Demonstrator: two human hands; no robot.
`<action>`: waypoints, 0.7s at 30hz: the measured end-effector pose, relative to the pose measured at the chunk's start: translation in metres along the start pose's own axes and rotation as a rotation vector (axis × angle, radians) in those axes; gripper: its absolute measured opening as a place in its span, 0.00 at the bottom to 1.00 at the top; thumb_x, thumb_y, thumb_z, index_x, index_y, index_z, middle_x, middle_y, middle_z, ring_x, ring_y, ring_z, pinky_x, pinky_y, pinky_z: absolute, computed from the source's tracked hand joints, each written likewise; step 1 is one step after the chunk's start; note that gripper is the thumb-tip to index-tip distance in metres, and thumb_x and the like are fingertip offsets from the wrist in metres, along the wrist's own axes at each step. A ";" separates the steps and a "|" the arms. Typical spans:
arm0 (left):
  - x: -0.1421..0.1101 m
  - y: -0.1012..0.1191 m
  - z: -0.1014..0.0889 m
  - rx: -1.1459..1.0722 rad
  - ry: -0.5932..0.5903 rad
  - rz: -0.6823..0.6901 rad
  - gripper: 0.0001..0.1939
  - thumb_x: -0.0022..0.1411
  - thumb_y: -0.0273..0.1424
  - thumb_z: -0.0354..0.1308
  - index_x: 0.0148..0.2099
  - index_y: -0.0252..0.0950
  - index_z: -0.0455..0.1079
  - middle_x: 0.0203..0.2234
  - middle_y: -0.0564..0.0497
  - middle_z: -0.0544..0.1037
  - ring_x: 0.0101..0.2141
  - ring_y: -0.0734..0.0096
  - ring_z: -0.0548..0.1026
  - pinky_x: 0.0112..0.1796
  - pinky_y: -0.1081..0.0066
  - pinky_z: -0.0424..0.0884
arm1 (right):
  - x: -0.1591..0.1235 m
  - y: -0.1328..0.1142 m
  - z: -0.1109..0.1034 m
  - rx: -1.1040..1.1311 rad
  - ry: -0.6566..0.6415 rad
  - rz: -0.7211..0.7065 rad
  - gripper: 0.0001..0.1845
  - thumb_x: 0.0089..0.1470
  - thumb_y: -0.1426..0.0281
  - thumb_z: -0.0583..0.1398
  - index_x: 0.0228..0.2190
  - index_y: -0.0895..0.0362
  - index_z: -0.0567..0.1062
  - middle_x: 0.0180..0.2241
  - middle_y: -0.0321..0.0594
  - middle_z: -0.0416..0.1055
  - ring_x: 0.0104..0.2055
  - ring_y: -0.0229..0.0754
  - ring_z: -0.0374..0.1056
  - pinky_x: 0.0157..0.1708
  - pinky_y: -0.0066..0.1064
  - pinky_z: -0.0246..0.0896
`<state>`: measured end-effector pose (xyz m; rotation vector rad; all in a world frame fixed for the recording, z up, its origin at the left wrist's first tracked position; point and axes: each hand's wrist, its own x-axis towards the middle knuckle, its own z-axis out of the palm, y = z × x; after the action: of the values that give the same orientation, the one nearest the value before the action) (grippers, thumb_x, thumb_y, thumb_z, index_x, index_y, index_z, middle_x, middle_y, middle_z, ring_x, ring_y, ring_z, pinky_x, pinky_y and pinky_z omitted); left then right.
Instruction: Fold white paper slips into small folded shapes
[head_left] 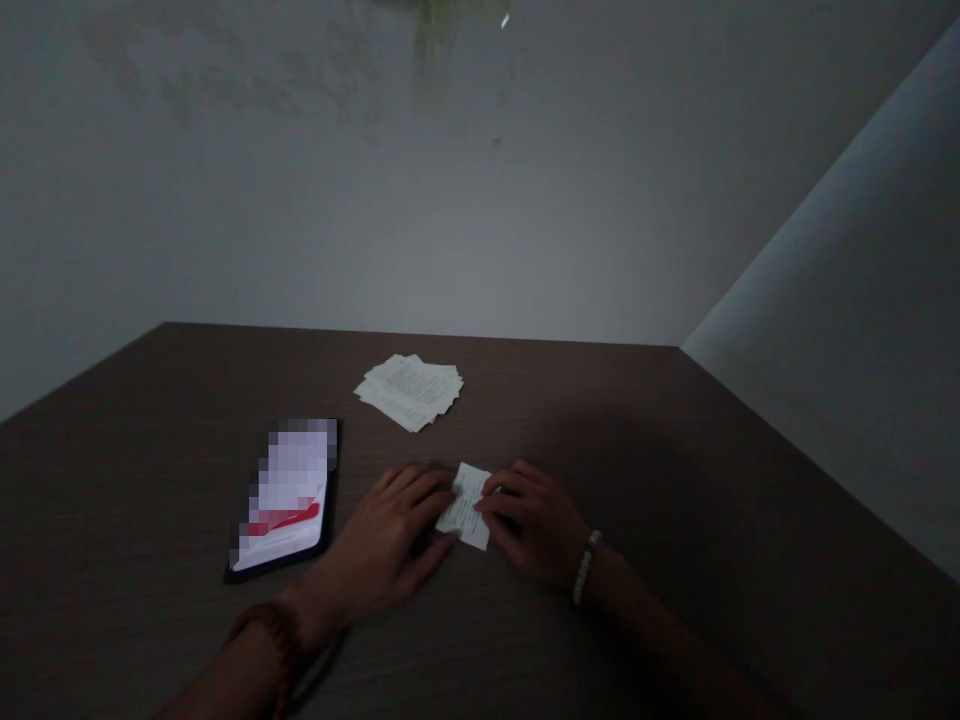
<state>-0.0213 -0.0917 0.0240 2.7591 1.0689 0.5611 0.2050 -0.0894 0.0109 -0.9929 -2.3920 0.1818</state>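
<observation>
A small printed paper slip (466, 512) lies on the table between my two hands. My left hand (394, 530) rests at its left side, fingers stretched out and thumb apart, with the fingertips touching the edge. On the other side, my right hand (536, 520) has its fingers bent over the slip's right part and covers that edge. Further back is a loose, fanned pile of printed paper slips (411, 392).
A phone (289, 495) with a lit, partly pixelated screen lies left of my left hand. The dark wooden table (600, 400) meets a grey, stained wall (480, 220) behind. Another wall (862, 260) rises at the right.
</observation>
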 end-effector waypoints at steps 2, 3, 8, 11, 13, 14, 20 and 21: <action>-0.002 -0.001 0.000 -0.018 -0.012 -0.006 0.20 0.59 0.30 0.53 0.55 0.36 0.64 0.55 0.43 0.67 0.53 0.54 0.64 0.51 0.53 0.61 | 0.000 -0.001 -0.002 0.016 -0.006 0.012 0.04 0.53 0.73 0.60 0.33 0.55 0.75 0.38 0.40 0.73 0.38 0.41 0.64 0.41 0.35 0.60; -0.003 -0.001 0.000 -0.029 -0.018 0.002 0.22 0.58 0.28 0.52 0.56 0.36 0.63 0.55 0.43 0.66 0.54 0.54 0.64 0.52 0.52 0.60 | -0.001 -0.001 -0.003 0.030 -0.009 0.019 0.04 0.52 0.72 0.61 0.33 0.55 0.75 0.38 0.40 0.73 0.39 0.42 0.64 0.41 0.35 0.60; -0.006 -0.004 0.004 -0.068 -0.036 0.039 0.32 0.51 0.21 0.51 0.60 0.35 0.58 0.58 0.44 0.64 0.57 0.55 0.61 0.55 0.50 0.56 | -0.003 -0.002 -0.008 0.099 -0.019 0.017 0.08 0.49 0.66 0.64 0.33 0.54 0.74 0.43 0.39 0.74 0.43 0.44 0.64 0.45 0.38 0.59; -0.004 -0.004 0.003 -0.054 -0.043 0.028 0.30 0.52 0.21 0.51 0.59 0.36 0.60 0.56 0.44 0.67 0.56 0.55 0.62 0.54 0.50 0.57 | -0.003 0.000 -0.007 0.085 -0.025 0.021 0.07 0.48 0.68 0.64 0.32 0.54 0.73 0.44 0.39 0.74 0.44 0.45 0.64 0.45 0.40 0.59; -0.003 -0.002 0.001 -0.046 -0.032 0.026 0.25 0.55 0.23 0.51 0.56 0.36 0.64 0.52 0.43 0.69 0.53 0.53 0.64 0.52 0.50 0.59 | -0.003 0.003 -0.004 0.056 -0.002 0.030 0.06 0.49 0.71 0.63 0.33 0.54 0.74 0.45 0.39 0.73 0.44 0.45 0.63 0.46 0.41 0.58; -0.002 0.000 0.000 -0.044 -0.031 0.024 0.22 0.56 0.24 0.51 0.54 0.36 0.66 0.50 0.43 0.70 0.52 0.53 0.65 0.51 0.51 0.61 | -0.004 0.004 -0.002 0.041 0.015 0.031 0.07 0.50 0.73 0.62 0.34 0.54 0.74 0.45 0.40 0.73 0.44 0.45 0.63 0.46 0.40 0.58; -0.003 0.006 -0.002 -0.107 -0.047 0.068 0.17 0.57 0.24 0.52 0.50 0.36 0.68 0.42 0.43 0.70 0.46 0.56 0.67 0.46 0.56 0.67 | -0.003 0.011 0.002 -0.018 -0.006 0.010 0.09 0.54 0.79 0.57 0.36 0.55 0.74 0.36 0.40 0.73 0.38 0.42 0.63 0.41 0.36 0.60; -0.004 0.006 -0.001 -0.126 -0.028 0.082 0.18 0.57 0.24 0.52 0.51 0.36 0.68 0.44 0.42 0.69 0.47 0.57 0.67 0.47 0.57 0.67 | -0.003 0.010 0.000 -0.021 -0.018 0.002 0.09 0.54 0.78 0.57 0.35 0.55 0.74 0.36 0.40 0.73 0.38 0.42 0.63 0.41 0.36 0.60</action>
<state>-0.0207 -0.0984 0.0254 2.7026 0.8854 0.5770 0.2127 -0.0837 0.0062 -1.0071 -2.4141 0.1678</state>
